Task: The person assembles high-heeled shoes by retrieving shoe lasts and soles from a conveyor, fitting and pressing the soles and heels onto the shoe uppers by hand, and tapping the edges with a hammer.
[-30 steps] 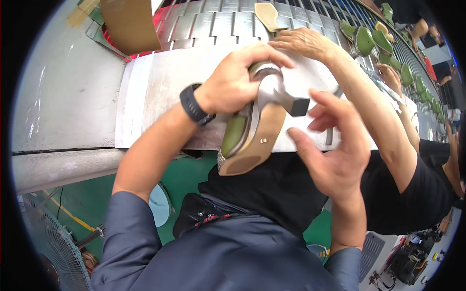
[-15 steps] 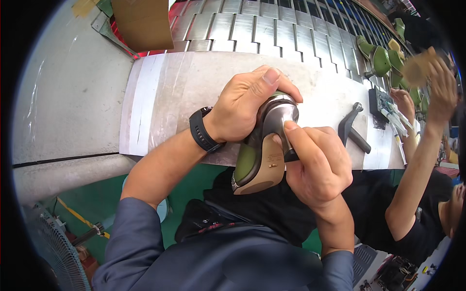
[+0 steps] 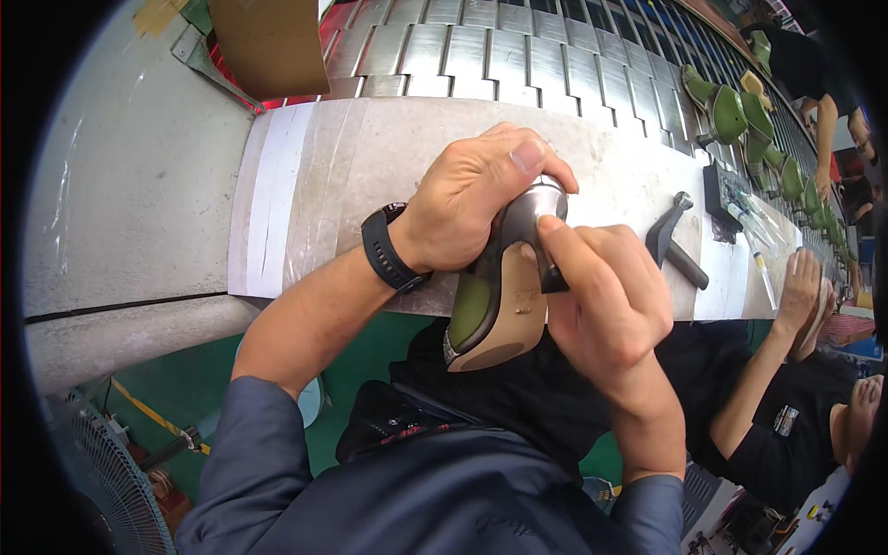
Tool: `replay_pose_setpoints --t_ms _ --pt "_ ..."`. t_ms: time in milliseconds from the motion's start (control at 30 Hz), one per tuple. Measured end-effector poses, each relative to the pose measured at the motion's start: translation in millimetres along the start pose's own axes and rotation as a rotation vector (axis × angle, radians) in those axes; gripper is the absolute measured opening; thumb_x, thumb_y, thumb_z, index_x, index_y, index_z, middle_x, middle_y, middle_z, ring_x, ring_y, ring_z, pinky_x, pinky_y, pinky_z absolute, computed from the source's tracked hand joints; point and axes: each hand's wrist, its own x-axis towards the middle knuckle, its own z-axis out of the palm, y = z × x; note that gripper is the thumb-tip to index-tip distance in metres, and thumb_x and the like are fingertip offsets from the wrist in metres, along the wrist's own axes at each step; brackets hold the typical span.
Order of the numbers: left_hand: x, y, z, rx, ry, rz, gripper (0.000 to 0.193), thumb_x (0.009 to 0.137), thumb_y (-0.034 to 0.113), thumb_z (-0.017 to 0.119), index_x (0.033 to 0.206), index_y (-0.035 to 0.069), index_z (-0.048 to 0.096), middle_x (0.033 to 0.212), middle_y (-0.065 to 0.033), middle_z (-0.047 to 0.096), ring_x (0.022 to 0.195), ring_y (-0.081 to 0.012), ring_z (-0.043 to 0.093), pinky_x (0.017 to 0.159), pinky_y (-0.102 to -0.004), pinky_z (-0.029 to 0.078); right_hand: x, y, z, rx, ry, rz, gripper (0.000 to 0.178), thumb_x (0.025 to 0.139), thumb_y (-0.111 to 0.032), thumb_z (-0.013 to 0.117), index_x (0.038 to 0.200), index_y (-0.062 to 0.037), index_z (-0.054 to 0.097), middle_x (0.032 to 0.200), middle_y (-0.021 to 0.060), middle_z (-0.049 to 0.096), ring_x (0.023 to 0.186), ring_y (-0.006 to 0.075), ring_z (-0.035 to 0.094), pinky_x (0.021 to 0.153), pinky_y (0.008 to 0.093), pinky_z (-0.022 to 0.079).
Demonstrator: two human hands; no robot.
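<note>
Presently, left hand (image 3: 476, 190) grips green shoe (image 3: 473, 303) from eleven o'clock; right hand (image 3: 610, 301), curled, pinches heel (image 3: 538, 200) from three.

Looks like a green shoe (image 3: 473, 303) here, held tilted, turning its tan sole (image 3: 520, 319) up and to the right, glinting at the trimmed toe (image 3: 450, 351), carrying a silvery heel (image 3: 523, 219), reaching toe-first over the near edge of the worktable (image 3: 379, 139)
</note>
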Motion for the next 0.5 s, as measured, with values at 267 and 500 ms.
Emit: replay_pose_setpoints --t_ms 267,500 --pt "31 -4 -3 -0.149 0.126 -0.22 0.034 0.104 0.027 0.058 0.105 -0.002 0.075 0.084 -0.0002 0.07 0.076 -0.0055 0.06 0.071 -0.0218 0.049 18 43 10 0.007 0.016 0.117 0.028 0.072 0.001 0.081 0.098 -0.0037 0.073 0.083 0.0099 0.07 0.07 0.0293 0.066 0.064 0.0405 0.053" --pt "50 -26 7 0.085 0.215 -0.224 0.029 0.099 0.021 0.067 0.109 -0.004 0.078 0.099 -0.0078 0.077 0.09 -0.0122 0.07 0.083 -0.0263 0.056 -1 60 1 0.752 -0.284 1.149 0.038 0.096 -0.036 0.079 0.109 0.0004 0.074 0.094 0.0061 0.075 0.086 0.0105 0.07 0.073 0.0318 0.058"
